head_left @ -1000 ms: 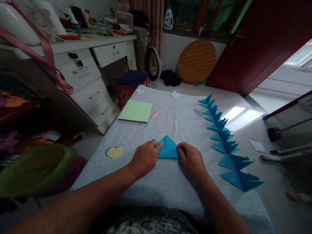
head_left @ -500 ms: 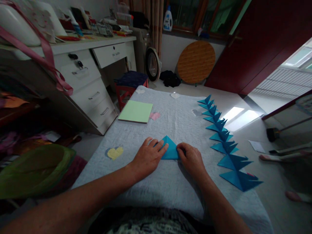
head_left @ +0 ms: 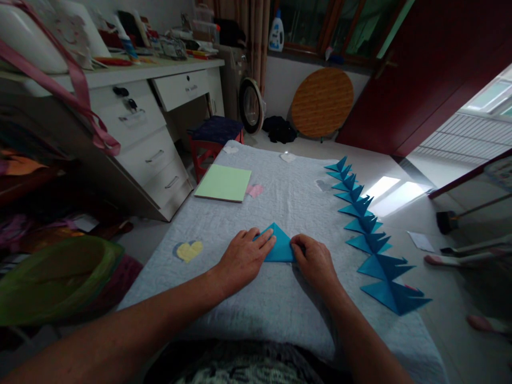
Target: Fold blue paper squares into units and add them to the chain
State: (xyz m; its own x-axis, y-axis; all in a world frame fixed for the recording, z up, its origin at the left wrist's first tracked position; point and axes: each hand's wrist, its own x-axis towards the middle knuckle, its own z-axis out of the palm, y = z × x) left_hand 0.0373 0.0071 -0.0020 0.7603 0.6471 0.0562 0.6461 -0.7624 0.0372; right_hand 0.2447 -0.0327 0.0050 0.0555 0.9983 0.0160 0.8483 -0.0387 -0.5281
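Fingers (head_left: 269, 241) of L hand (head_left: 242, 261): extended, slightly spread, laid over L side of the blue folded sheet (head_left: 284, 249), flat rather than clenched. R hand (head_left: 316, 258): thumb + index pinch sheet's R corner, other fingers curled in; how tight, can't tell from where I stand. Sheet thus sits btwn the two hands, on the pale cloth (head_left: 280, 309) directly in front of the person; L corner covered by L fingers.

Cond. of sheet: triangular, apex pointing away from person, long straight edge nearest person. Plain bright blue, faint crease nr apex. Lies approx. flat; no. of layers can't be made out.

Vicinity: row of blue folded pieces (head_left: 372, 244) along R side of cloth, sharp-tipped, close one behind another, well apart from R hand. Pale green paper stack (head_left: 223, 183) at far L of cloth, edges squared. Yellow heart (head_left: 189, 250) on cloth, L of L hand.
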